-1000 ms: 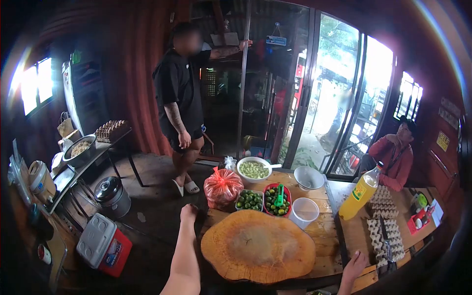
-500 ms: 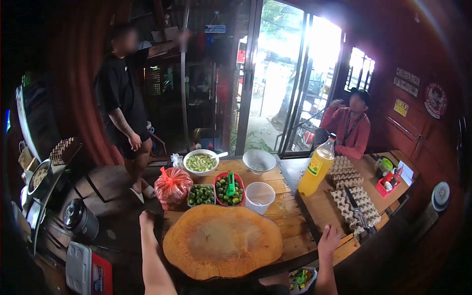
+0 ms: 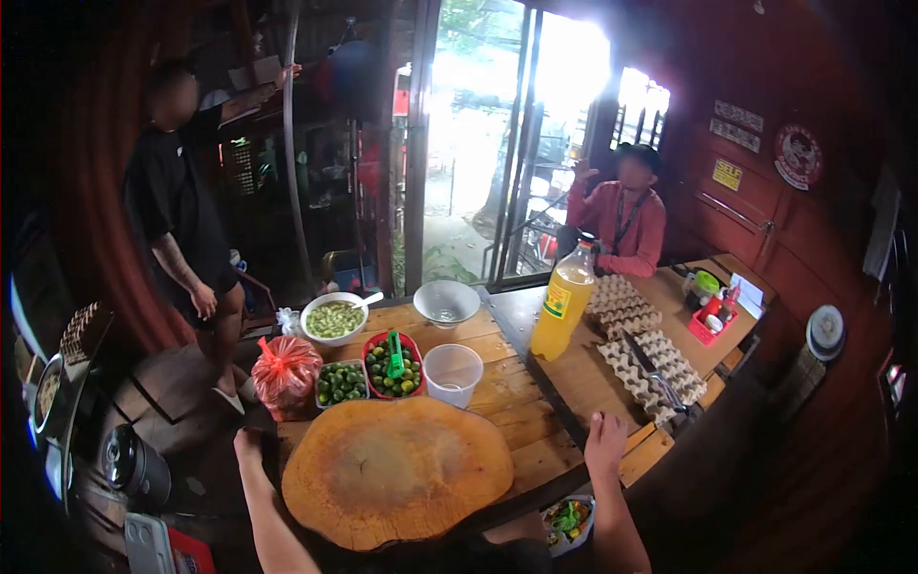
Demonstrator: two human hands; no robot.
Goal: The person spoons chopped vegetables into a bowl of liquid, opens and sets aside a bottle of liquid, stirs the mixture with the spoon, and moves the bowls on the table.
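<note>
My left hand [image 3: 251, 444] is at the table's left edge, beside the thick round wooden chopping board [image 3: 398, 471]. Its fingers are curled down or hidden from me, and nothing shows in it. My right hand [image 3: 606, 442] is by the table's right part, empty, with its fingers stretched forward. Behind the board stand a red plastic bag [image 3: 287, 373], a clear tub of small green citrus fruits [image 3: 341, 384], and a red basket of the same fruits [image 3: 409, 379] with a green-handled tool [image 3: 395, 355] on top. A translucent plastic container [image 3: 452, 375] stands to their right.
Further back are a white bowl [image 3: 335, 320] of chopped green pieces in liquid and a translucent bowl [image 3: 447, 304]. Right are a large yellow drink bottle [image 3: 562, 304], egg trays [image 3: 622, 311] and a knife [image 3: 650, 368]. A person [image 3: 186, 201] stands left; another [image 3: 631, 215] sits beyond the table.
My view has turned right, so everything appears further left. The seated person's hand is now raised with the fingers spread. Both my hands remain near the table edge, with the right hand's fingers closer together.
</note>
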